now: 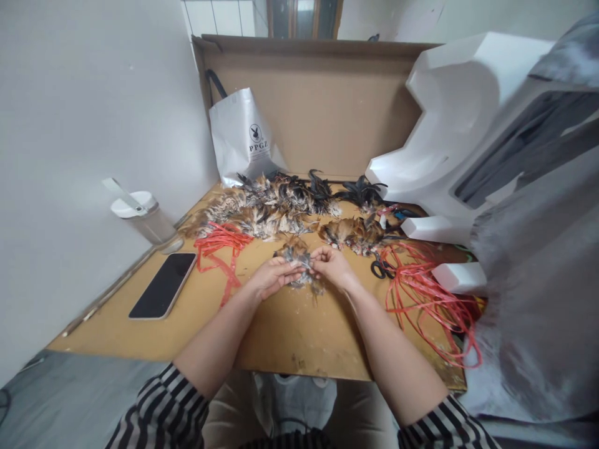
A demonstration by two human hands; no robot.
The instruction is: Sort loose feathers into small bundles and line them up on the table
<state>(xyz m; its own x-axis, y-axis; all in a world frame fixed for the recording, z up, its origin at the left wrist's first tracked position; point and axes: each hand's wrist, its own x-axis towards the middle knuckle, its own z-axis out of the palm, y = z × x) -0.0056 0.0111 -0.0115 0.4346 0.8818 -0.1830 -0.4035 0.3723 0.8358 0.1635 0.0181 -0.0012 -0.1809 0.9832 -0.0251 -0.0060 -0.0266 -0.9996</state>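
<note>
Between my hands, over the middle of the table, is a small bunch of brown and grey feathers [296, 251]. My left hand [277, 276] grips its left side, thumb and fingers pressed together. On the right side my right hand [330, 265] pinches the same bunch with thumb and forefinger. Loose grey fluff hangs below the fingers. Just behind lies a long heap of mottled feathers [271, 215]. A brown feather bundle [353, 234] rests to the back right, and dark feathers [360, 192] lie beyond it.
Red plastic strips [224, 237] lie left of my hands, and a tangle of red strips [421, 287] spreads at right beside black-handled scissors [381, 268]. A phone [163, 285], a lidded cup [145, 215], a silver bag [241, 137] and white foam packing [449, 125] surround the work. Cardboard [337, 106] stands behind.
</note>
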